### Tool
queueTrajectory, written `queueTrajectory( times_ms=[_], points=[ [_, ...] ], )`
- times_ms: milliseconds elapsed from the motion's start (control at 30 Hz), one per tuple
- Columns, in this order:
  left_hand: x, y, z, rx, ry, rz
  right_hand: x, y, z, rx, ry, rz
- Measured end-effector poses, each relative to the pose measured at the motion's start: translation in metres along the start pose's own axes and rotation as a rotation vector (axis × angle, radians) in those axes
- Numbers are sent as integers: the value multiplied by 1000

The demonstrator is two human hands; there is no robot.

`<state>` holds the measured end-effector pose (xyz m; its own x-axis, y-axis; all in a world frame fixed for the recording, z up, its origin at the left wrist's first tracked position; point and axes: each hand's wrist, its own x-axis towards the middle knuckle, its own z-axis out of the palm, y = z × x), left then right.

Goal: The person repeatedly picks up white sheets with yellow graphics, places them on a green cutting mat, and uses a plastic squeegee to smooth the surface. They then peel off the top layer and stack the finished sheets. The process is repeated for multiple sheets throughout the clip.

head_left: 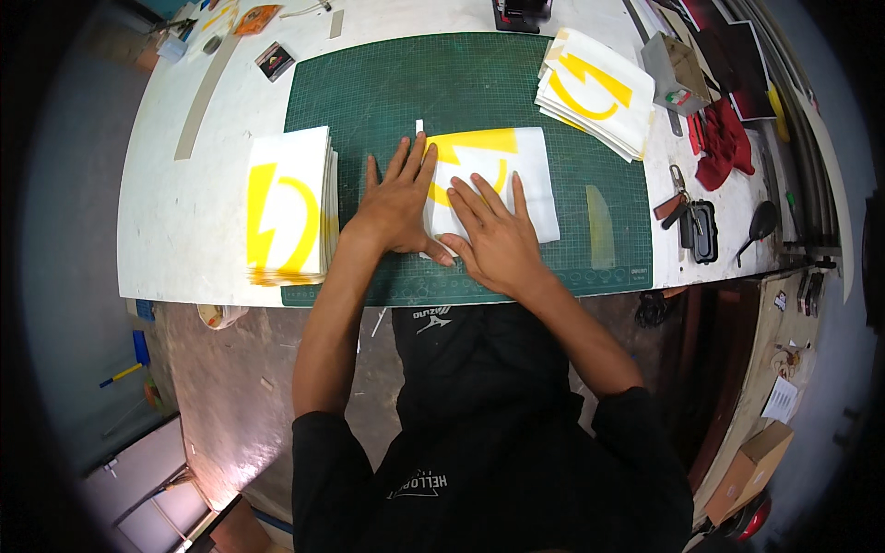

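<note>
Left hand: fingers spread flat on sheet's left edge.
Right hand: fingers apart, pressing sheet.
Sheet: extends rightward beyond fingertips.

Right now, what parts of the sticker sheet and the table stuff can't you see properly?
- White sheet with yellow shape, head view: its lower left part is covered by the left hand and right hand.
- Left stack of yellow-printed sheets: only the top sheet shows; the number below cannot be told.
- Right stack of sheets: likewise.
- Dark object at the top edge: cut off by the frame.
- Small items at the far left corner: too small to identify.
</note>
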<state>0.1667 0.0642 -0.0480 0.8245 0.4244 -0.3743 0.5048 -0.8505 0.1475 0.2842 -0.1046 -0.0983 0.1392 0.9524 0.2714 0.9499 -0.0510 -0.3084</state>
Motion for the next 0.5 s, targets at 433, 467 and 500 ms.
queueTrajectory(
  times_ms=[433,467,500],
  points=[
    [-2,-3,2,-8,5,1,15,5,1,-94,29,95],
    [-2,-3,2,-4,3,1,20,2,5,-95,37,56],
    [0,-4,3,4,6,2,25,-1,9,-101,48,19]
  ],
)
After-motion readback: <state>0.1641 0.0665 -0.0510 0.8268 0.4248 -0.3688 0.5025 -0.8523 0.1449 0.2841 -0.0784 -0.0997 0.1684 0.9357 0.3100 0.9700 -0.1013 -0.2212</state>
